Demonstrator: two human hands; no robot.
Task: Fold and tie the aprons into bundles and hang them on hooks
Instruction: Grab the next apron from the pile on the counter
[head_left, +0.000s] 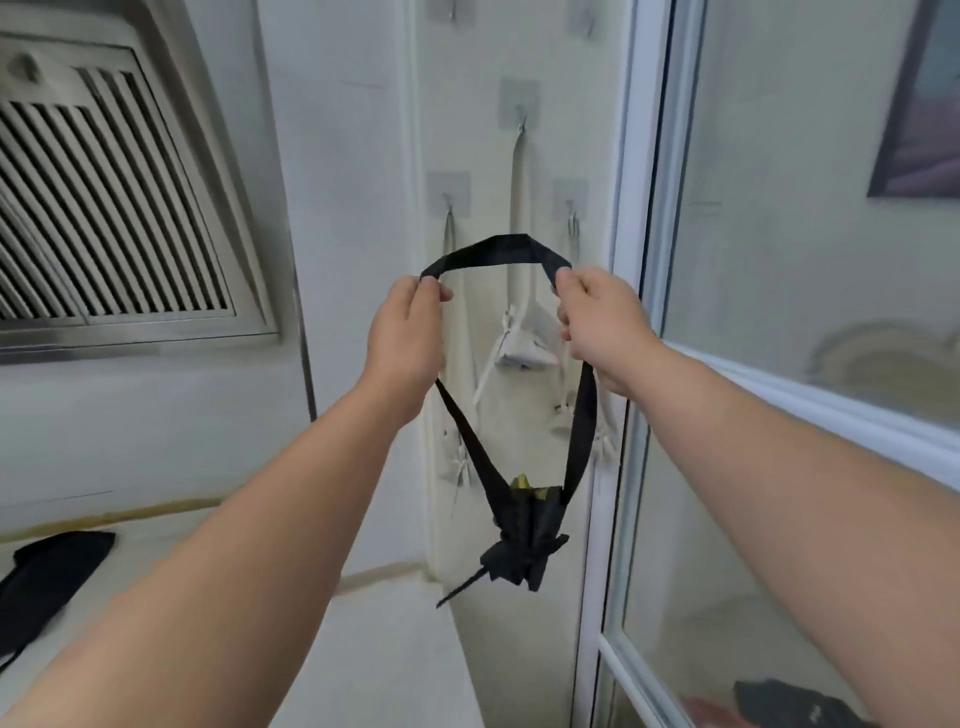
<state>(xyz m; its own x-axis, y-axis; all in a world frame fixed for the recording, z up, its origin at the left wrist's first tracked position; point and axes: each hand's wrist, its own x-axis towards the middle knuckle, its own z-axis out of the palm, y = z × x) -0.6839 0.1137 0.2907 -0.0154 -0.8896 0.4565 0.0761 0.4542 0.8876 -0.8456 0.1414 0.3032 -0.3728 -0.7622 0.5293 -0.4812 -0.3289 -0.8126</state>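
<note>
A black apron tied into a small bundle (524, 540) hangs in the air from its black neck strap (498, 249). My left hand (405, 338) pinches the strap's left side and my right hand (602, 327) grips its right side, holding the loop spread open in front of the wall. Grey adhesive hooks (519, 109) are stuck on the white wall panel behind. White apron bundles (519, 348) hang from three of those hooks by their white straps. Two more hooks at the top edge look bare.
A range hood (104, 208) with a slatted grille fills the upper left. A black apron (47, 577) lies on the white counter at the lower left. A white-framed glass door (644, 312) stands close on the right, with dark items behind it low down.
</note>
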